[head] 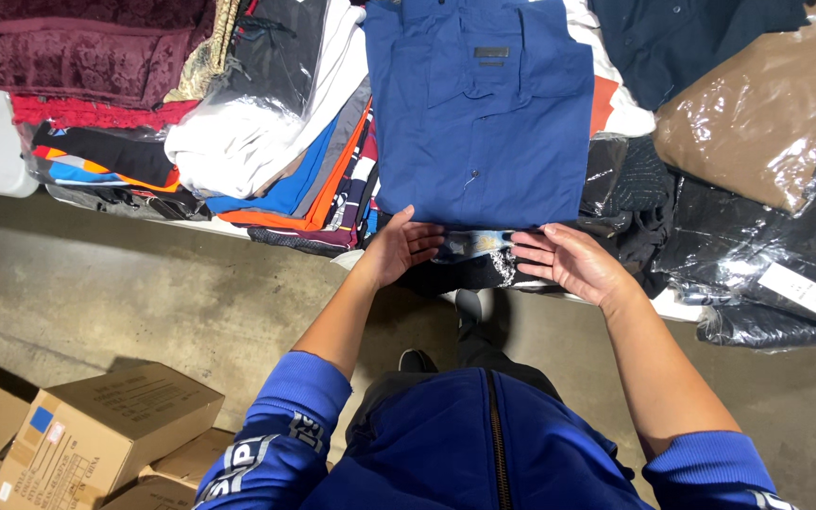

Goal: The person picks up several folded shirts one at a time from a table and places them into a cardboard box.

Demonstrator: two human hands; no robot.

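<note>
A folded blue button shirt [484,113] lies on top of a heap of clothes on the table. My left hand [399,247] rests with spread fingers at the shirt's near left edge, touching the garments under it. My right hand [569,260] lies flat and open at the near right edge, fingertips pointing toward the left hand. Between the hands shows a patterned blue and white garment [472,246] beneath the shirt. Neither hand grips anything.
Folded clothes [276,123] in maroon, white, orange and black cover the table, several in clear plastic bags [767,104]. Dark bagged garments [757,264] lie at right. Cardboard boxes [96,434] stand on the concrete floor at lower left.
</note>
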